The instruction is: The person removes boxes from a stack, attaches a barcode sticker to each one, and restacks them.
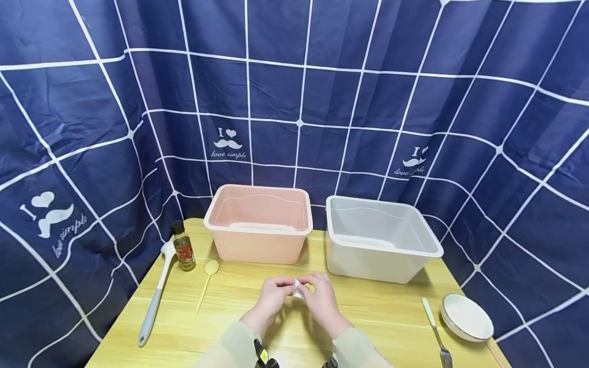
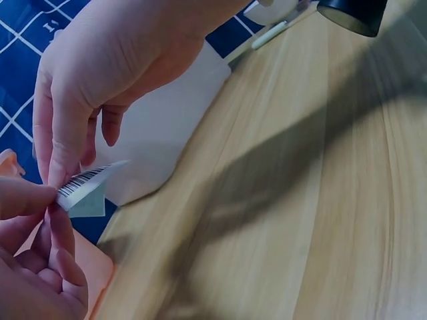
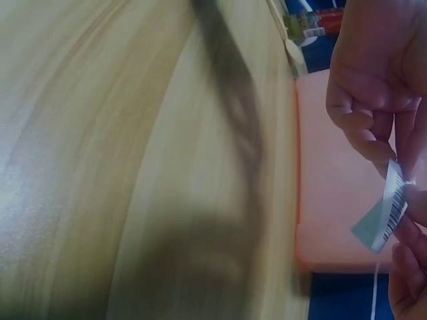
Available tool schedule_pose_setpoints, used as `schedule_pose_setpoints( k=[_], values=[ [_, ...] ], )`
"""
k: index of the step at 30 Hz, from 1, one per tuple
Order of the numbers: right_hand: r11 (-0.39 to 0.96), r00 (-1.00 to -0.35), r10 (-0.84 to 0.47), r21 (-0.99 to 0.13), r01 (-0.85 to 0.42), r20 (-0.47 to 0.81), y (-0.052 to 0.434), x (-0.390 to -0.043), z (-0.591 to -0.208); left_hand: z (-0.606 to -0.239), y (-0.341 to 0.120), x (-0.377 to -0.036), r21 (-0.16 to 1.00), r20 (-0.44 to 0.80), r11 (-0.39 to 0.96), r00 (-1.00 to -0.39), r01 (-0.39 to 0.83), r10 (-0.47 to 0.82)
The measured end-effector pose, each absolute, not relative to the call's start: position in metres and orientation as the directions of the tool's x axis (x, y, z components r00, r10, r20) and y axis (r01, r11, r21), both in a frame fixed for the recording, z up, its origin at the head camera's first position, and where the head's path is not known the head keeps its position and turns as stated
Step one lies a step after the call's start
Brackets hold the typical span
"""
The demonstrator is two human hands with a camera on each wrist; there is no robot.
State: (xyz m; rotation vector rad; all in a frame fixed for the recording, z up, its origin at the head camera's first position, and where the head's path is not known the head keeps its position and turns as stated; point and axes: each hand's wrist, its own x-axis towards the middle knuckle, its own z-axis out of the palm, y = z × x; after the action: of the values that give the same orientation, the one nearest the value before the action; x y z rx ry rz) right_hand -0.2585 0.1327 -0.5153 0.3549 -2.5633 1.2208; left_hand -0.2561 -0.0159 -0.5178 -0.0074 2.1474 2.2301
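Observation:
Over the middle of the table, my left hand [image 1: 272, 297] and my right hand [image 1: 320, 297] meet at a small white barcode label [image 1: 298, 289]. Thumb and fingers of each hand pinch it from either side. In the left wrist view the label [image 2: 83, 185] looks folded or bent, black bars facing up, and a pale green square piece [image 2: 91, 205] shows beneath it. From the right wrist view, the same label [image 3: 395, 207] slants between both sets of fingertips. Whether the green piece is joined to the label cannot be told.
Behind the hands stand a pink bin [image 1: 257, 248] and a light grey bin [image 1: 368, 263]. To the left lie a yellow spoon [image 1: 211, 268], a capped bottle [image 1: 185, 253] and a grey-handled utensil [image 1: 156, 301]. A fork [image 1: 434, 327] and a bowl [image 1: 467, 317] are at right.

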Motion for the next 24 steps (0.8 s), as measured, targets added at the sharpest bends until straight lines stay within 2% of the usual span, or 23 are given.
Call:
schedule_pose_setpoints(
  k=[14,24],
  values=[
    [0.668,-0.906,-0.143,-0.637,-0.385,0.397,0.136,-0.255,-0.526,-0.523,-0.014,-0.252,1.000,0.015,-0.015,-0.998,0.014,0.065],
    [0.716,-0.857,-0.230,-0.517,-0.470,0.461,0.136,-0.253,-0.527,-0.526,-0.014,-0.251,1.000,0.001,0.019,-0.997,0.002,0.076]
  ],
)
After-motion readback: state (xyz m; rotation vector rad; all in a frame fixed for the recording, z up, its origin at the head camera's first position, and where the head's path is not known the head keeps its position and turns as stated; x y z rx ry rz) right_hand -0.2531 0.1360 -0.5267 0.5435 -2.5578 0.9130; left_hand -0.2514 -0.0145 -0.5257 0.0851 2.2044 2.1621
